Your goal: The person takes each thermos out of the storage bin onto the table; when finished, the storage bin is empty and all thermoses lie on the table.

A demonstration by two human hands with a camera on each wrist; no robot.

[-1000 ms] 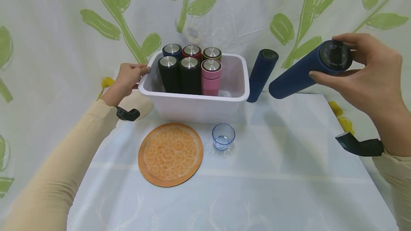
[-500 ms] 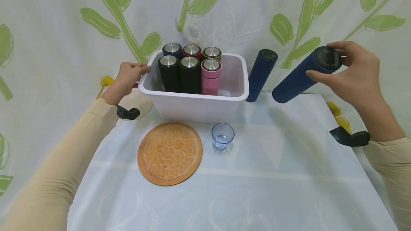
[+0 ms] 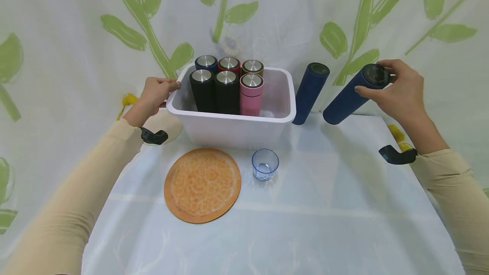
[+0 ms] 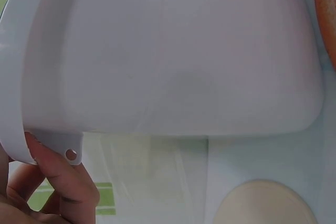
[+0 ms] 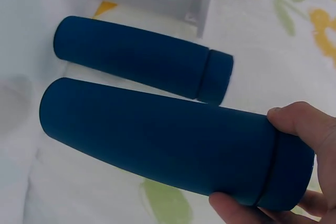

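My left hand (image 3: 154, 94) grips the left rim of a white plastic bin (image 3: 233, 133), its fingers curled under the lip in the left wrist view. Inside the bin stand several thermos bottles with silver-topped lids, among them a pink thermos (image 3: 251, 99) and a black thermos (image 3: 227, 94). At the right, my right hand (image 3: 403, 92) holds a dark blue thermos (image 3: 349, 99) around its black-topped cap, the body slanting down to the left. A second blue thermos (image 3: 310, 94) stands between it and the bin, close against the bin's right side.
In front of the bin are a round orange-brown mat (image 3: 202, 186) and a small clear blue glass (image 3: 265, 164). A beige round thing (image 3: 164, 126) lies partly behind my left wrist. The white-covered table (image 3: 298, 232) meets a flower-patterned curtain (image 3: 290, 16) at the back.
My right hand has moved left and slightly down with the blue thermos, bringing it nearer the standing one and more upright. The left hand stays on the bin's rim.
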